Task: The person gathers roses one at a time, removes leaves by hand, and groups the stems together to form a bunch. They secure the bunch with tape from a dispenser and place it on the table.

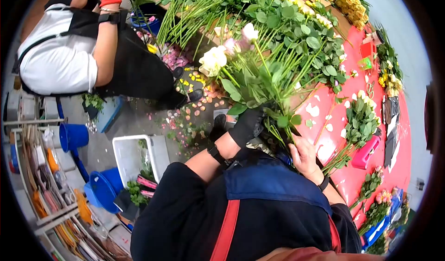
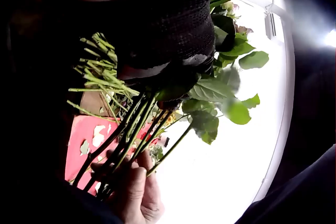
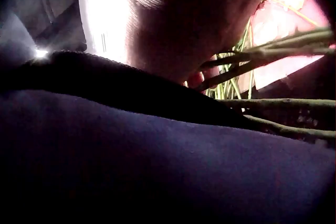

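The gloved left hand (image 1: 245,127) grips a bunch of roses (image 1: 273,82) below its leaves, in front of the person's torso; the bare right hand (image 1: 304,155) pinches the lower stems (image 2: 137,129). A white rose (image 1: 213,61) and pale pink rose (image 1: 249,32) top it. Beside it, scattered petals (image 1: 313,109) lie on the red table (image 1: 403,149); across the floor stands a white tub (image 1: 161,156).

Leafy rose bunch (image 1: 269,82) — cream and pink blooms (image 1: 212,61) — tilted, stems (image 2: 137,129) held in both hands (image 1: 303,156).
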The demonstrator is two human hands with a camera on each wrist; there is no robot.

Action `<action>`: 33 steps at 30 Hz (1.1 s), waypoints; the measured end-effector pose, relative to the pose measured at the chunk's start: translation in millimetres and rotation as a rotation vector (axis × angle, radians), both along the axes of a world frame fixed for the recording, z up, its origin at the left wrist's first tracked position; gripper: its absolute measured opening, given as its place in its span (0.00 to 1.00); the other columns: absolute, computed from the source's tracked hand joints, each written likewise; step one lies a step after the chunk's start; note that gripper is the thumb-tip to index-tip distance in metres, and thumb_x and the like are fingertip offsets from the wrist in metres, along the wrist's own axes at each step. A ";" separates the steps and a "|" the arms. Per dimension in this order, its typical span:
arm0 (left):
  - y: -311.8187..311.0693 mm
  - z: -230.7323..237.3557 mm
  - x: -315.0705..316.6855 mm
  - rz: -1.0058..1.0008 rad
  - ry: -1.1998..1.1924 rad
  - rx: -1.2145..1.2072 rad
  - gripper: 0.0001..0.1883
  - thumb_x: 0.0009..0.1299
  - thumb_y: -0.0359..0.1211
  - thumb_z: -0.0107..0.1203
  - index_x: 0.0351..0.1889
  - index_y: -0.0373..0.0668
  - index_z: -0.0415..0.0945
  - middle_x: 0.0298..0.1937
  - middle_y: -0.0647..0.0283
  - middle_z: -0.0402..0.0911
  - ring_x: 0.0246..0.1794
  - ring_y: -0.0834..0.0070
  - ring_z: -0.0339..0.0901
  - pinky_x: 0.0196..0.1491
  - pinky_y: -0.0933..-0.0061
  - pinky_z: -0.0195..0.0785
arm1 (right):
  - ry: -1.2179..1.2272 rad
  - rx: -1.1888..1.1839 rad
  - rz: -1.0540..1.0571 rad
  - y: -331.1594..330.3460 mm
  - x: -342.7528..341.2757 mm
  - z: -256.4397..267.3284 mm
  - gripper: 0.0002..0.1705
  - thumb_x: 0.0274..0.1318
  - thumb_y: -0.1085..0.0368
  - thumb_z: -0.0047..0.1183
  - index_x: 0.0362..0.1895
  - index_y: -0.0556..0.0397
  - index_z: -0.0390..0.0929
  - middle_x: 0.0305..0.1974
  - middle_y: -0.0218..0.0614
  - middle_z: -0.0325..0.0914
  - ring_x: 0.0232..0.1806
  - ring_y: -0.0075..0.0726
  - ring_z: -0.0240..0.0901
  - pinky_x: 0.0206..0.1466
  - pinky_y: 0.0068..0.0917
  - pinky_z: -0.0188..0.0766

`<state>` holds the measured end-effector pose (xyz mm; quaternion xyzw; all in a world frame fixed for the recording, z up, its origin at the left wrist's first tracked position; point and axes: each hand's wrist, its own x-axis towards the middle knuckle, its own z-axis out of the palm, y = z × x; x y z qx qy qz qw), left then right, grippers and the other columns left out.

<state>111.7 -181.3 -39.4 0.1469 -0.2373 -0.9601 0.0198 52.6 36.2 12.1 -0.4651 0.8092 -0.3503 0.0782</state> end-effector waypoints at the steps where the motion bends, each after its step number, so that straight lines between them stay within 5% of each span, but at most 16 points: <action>1: -12.5 0.4 -0.3 0.000 0.020 -0.029 0.16 0.74 0.33 0.44 0.56 0.37 0.70 0.50 0.63 0.77 0.47 0.75 0.76 0.52 0.76 0.68 | -0.071 0.060 -0.021 -10.0 3.8 -3.5 0.17 0.51 0.73 0.54 0.48 0.60 0.75 0.30 0.45 0.75 0.30 0.47 0.75 0.33 0.34 0.72; 6: -75.3 -3.6 -2.2 -0.083 -0.121 -0.089 0.18 0.75 0.36 0.45 0.58 0.36 0.69 0.55 0.62 0.75 0.53 0.74 0.73 0.58 0.71 0.66 | -0.176 0.039 -0.121 -77.8 11.2 -20.1 0.12 0.53 0.71 0.54 0.43 0.60 0.75 0.24 0.44 0.71 0.24 0.49 0.71 0.27 0.37 0.67; 10: -129.3 -17.9 -4.1 -0.145 0.079 -0.551 0.18 0.74 0.32 0.44 0.60 0.37 0.66 0.57 0.62 0.73 0.55 0.73 0.72 0.60 0.70 0.64 | -0.075 0.114 -0.040 -138.7 6.5 -13.1 0.13 0.52 0.70 0.54 0.43 0.59 0.74 0.26 0.45 0.72 0.27 0.51 0.73 0.29 0.40 0.70; 11: -139.7 -3.5 -6.4 -0.153 -0.085 0.049 0.17 0.74 0.31 0.43 0.60 0.38 0.66 0.56 0.61 0.73 0.54 0.71 0.72 0.59 0.66 0.66 | -0.072 0.151 0.000 -148.6 6.7 -15.3 0.15 0.53 0.68 0.53 0.46 0.58 0.72 0.28 0.45 0.73 0.28 0.51 0.73 0.30 0.40 0.72; 12: -151.1 8.1 -13.3 -0.125 0.053 -0.034 0.17 0.73 0.33 0.45 0.59 0.41 0.67 0.53 0.58 0.74 0.54 0.67 0.73 0.58 0.61 0.67 | -0.114 0.294 0.036 -159.9 7.7 -12.8 0.15 0.56 0.64 0.51 0.47 0.58 0.72 0.28 0.45 0.74 0.29 0.52 0.74 0.32 0.40 0.73; 14: -168.5 14.7 -16.9 -0.117 -0.073 0.281 0.15 0.74 0.37 0.45 0.55 0.43 0.69 0.48 0.58 0.75 0.49 0.66 0.74 0.53 0.58 0.69 | -0.169 0.253 0.131 -177.6 1.1 -6.6 0.16 0.59 0.60 0.49 0.47 0.56 0.72 0.29 0.45 0.75 0.32 0.53 0.74 0.35 0.41 0.73; 16: -181.1 -2.7 -23.0 -0.246 -0.018 0.297 0.13 0.76 0.39 0.41 0.52 0.45 0.68 0.38 0.59 0.75 0.43 0.62 0.74 0.48 0.54 0.69 | -0.288 0.278 0.246 -186.7 -24.4 -4.5 0.17 0.60 0.56 0.49 0.45 0.55 0.75 0.34 0.45 0.77 0.36 0.51 0.76 0.38 0.41 0.74; 18: -194.1 -5.9 -19.4 -0.193 -0.152 0.258 0.12 0.76 0.41 0.40 0.48 0.47 0.68 0.27 0.64 0.73 0.29 0.67 0.73 0.39 0.60 0.68 | -0.500 0.366 0.315 -202.3 -63.1 0.1 0.18 0.60 0.53 0.51 0.41 0.55 0.78 0.36 0.43 0.79 0.37 0.43 0.78 0.39 0.38 0.74; 19: -202.1 -13.0 -16.5 -0.193 -0.112 0.324 0.11 0.76 0.41 0.40 0.48 0.47 0.68 0.25 0.64 0.72 0.27 0.67 0.73 0.38 0.60 0.68 | -0.442 0.193 0.184 -216.1 -86.2 -2.0 0.19 0.60 0.52 0.50 0.36 0.56 0.79 0.36 0.41 0.81 0.35 0.39 0.78 0.38 0.36 0.74; 22: -215.6 -16.1 -12.4 -0.233 -0.058 0.318 0.12 0.76 0.41 0.41 0.51 0.48 0.67 0.18 0.68 0.69 0.19 0.70 0.70 0.32 0.62 0.68 | -0.191 0.392 -0.504 -257.7 -169.4 -31.7 0.19 0.59 0.53 0.49 0.27 0.56 0.80 0.24 0.49 0.78 0.30 0.51 0.78 0.38 0.42 0.73; 23: -219.8 -25.4 -11.9 -0.245 -0.004 0.292 0.12 0.76 0.41 0.41 0.52 0.48 0.66 0.17 0.68 0.68 0.18 0.70 0.70 0.31 0.62 0.68 | -0.193 0.333 -0.577 -267.1 -188.7 -46.6 0.23 0.56 0.49 0.52 0.29 0.58 0.81 0.28 0.53 0.79 0.33 0.56 0.77 0.42 0.42 0.74; 24: -224.7 -34.2 -13.4 -0.257 0.055 0.264 0.13 0.76 0.41 0.41 0.53 0.48 0.66 0.16 0.68 0.68 0.18 0.70 0.69 0.31 0.62 0.68 | -0.168 0.517 -0.666 -279.6 -204.1 -57.3 0.26 0.53 0.46 0.55 0.32 0.61 0.81 0.33 0.57 0.79 0.37 0.57 0.78 0.44 0.42 0.74; 28: -237.9 -30.7 -12.1 -0.238 -0.064 0.222 0.20 0.70 0.45 0.51 0.53 0.42 0.66 0.14 0.67 0.64 0.16 0.72 0.64 0.28 0.68 0.60 | -0.250 0.556 -0.868 -310.9 -208.5 -80.7 0.25 0.49 0.46 0.58 0.32 0.59 0.81 0.36 0.55 0.79 0.41 0.56 0.78 0.46 0.44 0.73; 33: -248.9 -18.7 -11.9 -0.179 -0.217 0.100 0.21 0.71 0.46 0.50 0.54 0.43 0.64 0.15 0.67 0.63 0.15 0.73 0.62 0.27 0.68 0.60 | -0.178 -0.019 -1.042 -297.9 -192.2 -83.3 0.19 0.55 0.53 0.52 0.35 0.58 0.78 0.28 0.50 0.79 0.32 0.49 0.77 0.36 0.39 0.71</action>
